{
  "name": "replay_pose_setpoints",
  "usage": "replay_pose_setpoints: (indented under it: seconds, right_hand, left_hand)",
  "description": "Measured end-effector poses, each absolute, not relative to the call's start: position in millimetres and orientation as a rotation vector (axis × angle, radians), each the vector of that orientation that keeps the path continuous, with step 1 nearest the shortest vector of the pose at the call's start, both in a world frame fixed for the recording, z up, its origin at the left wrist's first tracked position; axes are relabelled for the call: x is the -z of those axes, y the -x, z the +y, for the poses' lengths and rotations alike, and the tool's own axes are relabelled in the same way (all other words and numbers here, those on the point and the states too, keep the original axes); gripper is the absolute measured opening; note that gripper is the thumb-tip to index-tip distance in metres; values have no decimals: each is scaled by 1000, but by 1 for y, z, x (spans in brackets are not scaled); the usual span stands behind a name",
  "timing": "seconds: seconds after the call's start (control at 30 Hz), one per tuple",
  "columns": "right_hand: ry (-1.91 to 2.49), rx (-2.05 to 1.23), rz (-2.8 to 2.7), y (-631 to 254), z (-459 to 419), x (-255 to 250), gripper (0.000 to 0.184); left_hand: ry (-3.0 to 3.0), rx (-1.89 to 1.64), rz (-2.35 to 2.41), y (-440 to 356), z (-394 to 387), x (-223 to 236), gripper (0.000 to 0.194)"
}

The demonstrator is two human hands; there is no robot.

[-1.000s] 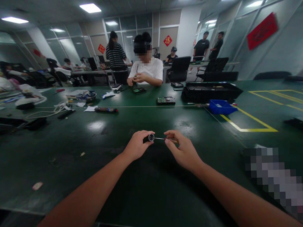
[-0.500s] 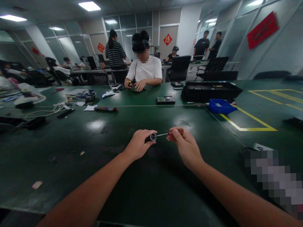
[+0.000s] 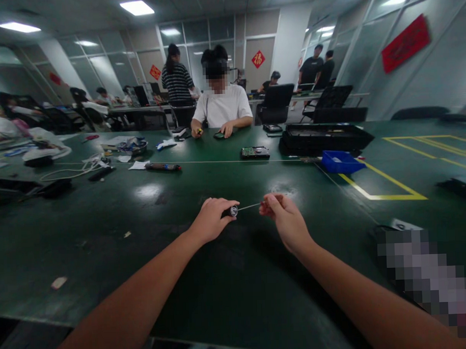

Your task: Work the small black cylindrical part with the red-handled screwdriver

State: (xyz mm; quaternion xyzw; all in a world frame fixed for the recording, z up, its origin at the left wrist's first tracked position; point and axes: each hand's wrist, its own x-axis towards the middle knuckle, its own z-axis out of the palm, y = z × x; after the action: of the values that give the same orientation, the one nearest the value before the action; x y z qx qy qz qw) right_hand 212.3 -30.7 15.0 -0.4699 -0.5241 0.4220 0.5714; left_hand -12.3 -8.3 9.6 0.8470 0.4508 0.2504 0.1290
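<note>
My left hand [image 3: 213,218] is closed around a small black cylinder [image 3: 233,211] with a silver ring at its open end, which faces right. Between thumb and fingers, my right hand [image 3: 282,213] pinches a screwdriver [image 3: 249,207] with a thin metal shaft. The shaft points left, its tip at or in the cylinder's ringed end; whether it is inside I cannot tell. My fingers hide most of the screwdriver's handle. Both hands are above the green table [image 3: 222,297].
Beyond my hands lie a hard drive [image 3: 254,152], a dark pen-shaped tool [image 3: 163,167] and a blue bin [image 3: 341,162]. A large black tray [image 3: 325,136] stands behind the bin. Across the table sits a co-worker [image 3: 223,106], hands on small items. A white cable [image 3: 74,170] lies left.
My right hand has shifted slightly and the shaft's angle is a little steeper. The cylinder's end has turned slightly. The co-worker's hands have moved farther apart.
</note>
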Motion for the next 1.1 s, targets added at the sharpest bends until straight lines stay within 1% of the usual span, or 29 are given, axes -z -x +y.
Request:
replay_pose_setpoints:
  seconds: [0.23, 0.47, 0.6, 0.83, 1.0, 1.1]
  right_hand:
    - [1229, -730, -1533, -210, -44, -29, 22]
    - [1256, -530, -1798, -207, -50, -34, 16]
    - [1309, -508, -1897, -208, -51, -39, 13]
    - [1355, -444, -1915, -208, -51, -37, 11]
    - [1383, -410, -1899, -211, -47, -32, 11]
    - [1385, -405, -1846, -213, -46, -32, 14]
  left_hand:
    - [-2462, -719, 1297, 12, -8, -7, 44]
    - [-2494, -685, 1298, 11, -8, -2, 45]
    - [-2491, -635, 1302, 12, -5, 2, 44]
    - [-2396, -637, 1290, 13, -7, -1, 44]
    - [-2306, -755, 1299, 12, -10, -8, 36]
    - [-2229, -834, 1364, 11, -10, -10, 35]
